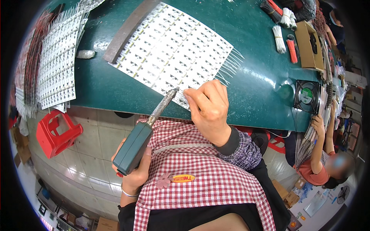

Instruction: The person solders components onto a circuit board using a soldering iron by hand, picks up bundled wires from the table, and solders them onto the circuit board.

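My left hand [142,171] is wrapped round the dark green body of a soldering gun [135,148]. Its long metal barrel slants up to the right, and the tip meets the near edge of a white circuit board panel [165,42]. Beside the tip, the thumb and forefinger of my right hand [211,111] are pinched together over the panel's near corner. What they hold is too small to make out. Rows of small dark parts cover the panel, which lies tilted on the green table [262,92]. Thin white wires [230,63] stick out from its right edge.
A dark flat bar [129,32] lies along the panel's left edge. Wired panels [59,61] stand at far left, near a silvery lump [85,54]. At right are white wire bundles [279,39], a carton [310,50], a fan [307,96] and a co-worker [320,169]. A red stool [58,133] stands below.
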Motion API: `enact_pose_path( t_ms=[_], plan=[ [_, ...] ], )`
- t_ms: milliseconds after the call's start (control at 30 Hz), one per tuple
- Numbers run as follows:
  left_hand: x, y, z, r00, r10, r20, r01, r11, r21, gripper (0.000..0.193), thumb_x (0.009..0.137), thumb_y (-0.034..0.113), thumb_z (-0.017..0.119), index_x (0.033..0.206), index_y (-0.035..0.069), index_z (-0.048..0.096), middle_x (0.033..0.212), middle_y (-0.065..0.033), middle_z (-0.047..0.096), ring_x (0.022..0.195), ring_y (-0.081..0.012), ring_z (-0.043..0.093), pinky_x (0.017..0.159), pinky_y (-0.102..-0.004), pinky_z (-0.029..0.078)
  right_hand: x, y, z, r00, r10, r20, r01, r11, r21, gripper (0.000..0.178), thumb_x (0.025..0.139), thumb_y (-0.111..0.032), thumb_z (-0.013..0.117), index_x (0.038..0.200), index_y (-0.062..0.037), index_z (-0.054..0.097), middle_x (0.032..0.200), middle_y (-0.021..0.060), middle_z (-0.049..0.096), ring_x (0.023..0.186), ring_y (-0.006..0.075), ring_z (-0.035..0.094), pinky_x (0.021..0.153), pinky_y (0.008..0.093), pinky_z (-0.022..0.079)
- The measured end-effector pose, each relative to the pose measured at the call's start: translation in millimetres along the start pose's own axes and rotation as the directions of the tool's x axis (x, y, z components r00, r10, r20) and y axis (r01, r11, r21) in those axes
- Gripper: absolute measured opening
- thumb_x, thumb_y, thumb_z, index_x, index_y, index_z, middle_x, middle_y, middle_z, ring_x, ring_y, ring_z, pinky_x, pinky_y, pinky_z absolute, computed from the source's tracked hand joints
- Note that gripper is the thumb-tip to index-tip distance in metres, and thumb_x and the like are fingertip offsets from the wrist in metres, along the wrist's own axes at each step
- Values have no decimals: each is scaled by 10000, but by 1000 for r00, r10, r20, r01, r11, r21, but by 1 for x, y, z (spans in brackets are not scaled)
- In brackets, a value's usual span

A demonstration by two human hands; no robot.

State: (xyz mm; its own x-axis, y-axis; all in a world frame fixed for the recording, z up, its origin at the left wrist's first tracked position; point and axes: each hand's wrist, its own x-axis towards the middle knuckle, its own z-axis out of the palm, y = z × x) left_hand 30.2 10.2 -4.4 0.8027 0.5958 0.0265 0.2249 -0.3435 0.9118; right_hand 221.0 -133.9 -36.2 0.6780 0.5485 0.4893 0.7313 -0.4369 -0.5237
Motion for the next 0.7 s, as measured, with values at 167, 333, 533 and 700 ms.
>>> enact_pose_path(
  t_ms=[167, 333, 533, 700],
  plan=[
    [7, 4, 2, 999, 37, 39, -38, 999, 22, 172, 682, -79, 685, 850, -65, 653, 784, -141, 632, 633, -242, 616, 563, -310, 487, 1, -1, 0, 1000, 13, 13, -13, 1000, -6, 160, 695, 9, 708, 833, -50, 651, 713, 39, 461, 722, 222, 496, 682, 348, 374],
    [8, 9, 1, 998, 22, 57, -26, 998, 61, 150, 692, -73, 680, 839, -61, 653, 781, -140, 632, 631, -248, 615, 561, -313, 487, 3, -2, 0, 1000, 3, 16, -3, 1000, -12, 152, 698, 7, 701, 830, -45, 646, 721, 42, 464, 729, 223, 498, 679, 349, 372],
    [-11, -4, -6, 994, -97, 51, 97, 995, 7, 219, 757, -22, 705, 969, -48, 654, 868, -110, 652, 721, -192, 617, 636, -288, 489, 2, -2, -1, 999, 16, 33, -15, 1000, -19, 147, 699, 13, 691, 826, -44, 642, 724, 44, 463, 732, 221, 498, 676, 347, 370],
    [-13, -5, -8, 991, -114, 65, 116, 993, -18, 275, 819, 5, 711, 1083, -34, 646, 950, -68, 657, 782, -121, 595, 689, -261, 481, 3, -3, -6, 998, 31, 57, -29, 999, -25, 164, 700, 24, 676, 846, -46, 654, 743, 43, 490, 747, 220, 510, 682, 349, 380]
  ],
)
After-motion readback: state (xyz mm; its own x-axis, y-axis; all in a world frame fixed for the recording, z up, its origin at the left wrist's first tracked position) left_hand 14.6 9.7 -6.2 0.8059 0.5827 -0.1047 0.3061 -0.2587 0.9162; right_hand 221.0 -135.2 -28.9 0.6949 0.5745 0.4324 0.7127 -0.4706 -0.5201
